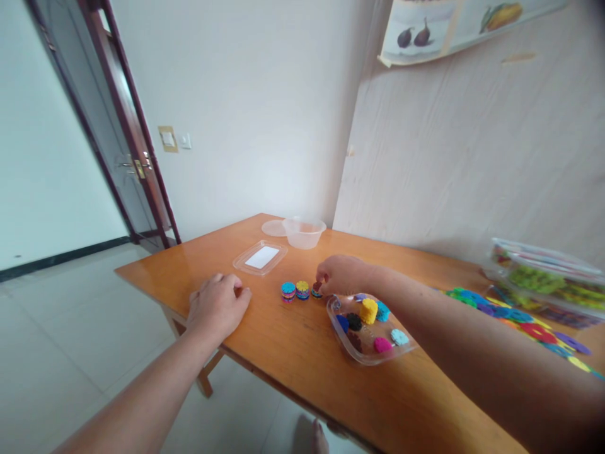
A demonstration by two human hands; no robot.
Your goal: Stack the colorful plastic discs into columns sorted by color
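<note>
My left hand (pixel 218 304) rests on the table near its front left edge, fingers loosely bent and apart, with nothing visible in it. My right hand (pixel 344 275) pinches a small brown notched disc (pixel 317 287) over a short stack at the right end of a row; its fingers partly hide that stack. Beside it stand a stack topped with a yellow disc (pixel 302 290) and a stack topped with a light blue disc (pixel 288 291). Below my right wrist, a clear plastic tray (pixel 362 359) holds discs in several colours, including yellow ones (pixel 368 311).
Behind the stacks are a clear lid with a white label (pixel 261 258), a clear bowl (pixel 304 233) and a round lid (pixel 274 228). Larger coloured discs (pixel 539 332) lie at the right, beside closed clear boxes (pixel 548 280). The wooden table's edge (pixel 278 381) runs along the front.
</note>
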